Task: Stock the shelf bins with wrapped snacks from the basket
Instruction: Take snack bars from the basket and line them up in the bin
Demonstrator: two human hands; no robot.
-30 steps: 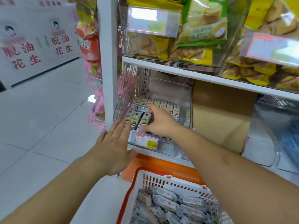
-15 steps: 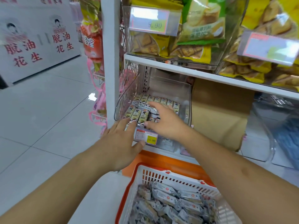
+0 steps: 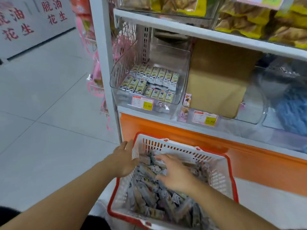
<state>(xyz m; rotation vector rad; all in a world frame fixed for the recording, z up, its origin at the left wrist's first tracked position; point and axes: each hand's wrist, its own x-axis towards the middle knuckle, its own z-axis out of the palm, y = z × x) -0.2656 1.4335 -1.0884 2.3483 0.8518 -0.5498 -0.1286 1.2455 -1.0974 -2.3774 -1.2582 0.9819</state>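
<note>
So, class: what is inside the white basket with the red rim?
The basket holds a loose heap of wrapped snacks. The right hand covers some; the basket's floor is hidden beneath them.

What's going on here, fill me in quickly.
A person is restocking a store shelf. Both hands are down in the red-rimmed white basket on the floor: the right hand lies spread over the pile of wrapped snacks, and the left hand is at the basket's near left wall. The clear shelf bin above already holds neat rows of packets, with room left.
</note>
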